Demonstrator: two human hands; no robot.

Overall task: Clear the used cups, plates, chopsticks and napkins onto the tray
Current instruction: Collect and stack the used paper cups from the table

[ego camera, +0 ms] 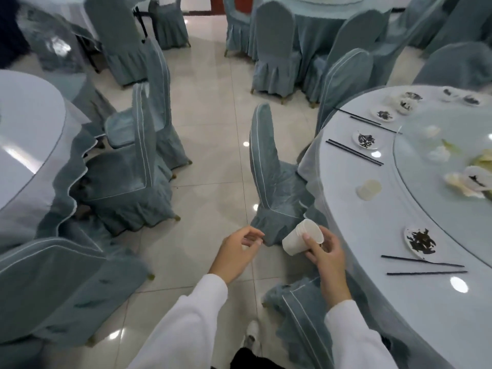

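My right hand (326, 253) grips a stack of white disposable cups (300, 237), tilted with the mouth up and to the right, off the table's left edge. My left hand (237, 247) hovers just left of the cups, fingers curled and apart, holding nothing. On the round table (372, 222) to the right lie another white cup (369, 189) on its side, a dirty plate (422, 242) with two black chopsticks (426, 267) in front of it, a second dirty plate (366, 140) beside a chopstick pair (355, 152), and more dirty plates (386, 115) further back. No tray is in view.
A glass turntable (436, 182) carries crumpled napkins and scraps. Covered chairs stand close: one (269, 182) ahead of my hands, one (300, 315) under my right arm, others at left (127, 182). Another round table (24, 129) is at the far left. Tiled floor runs between.
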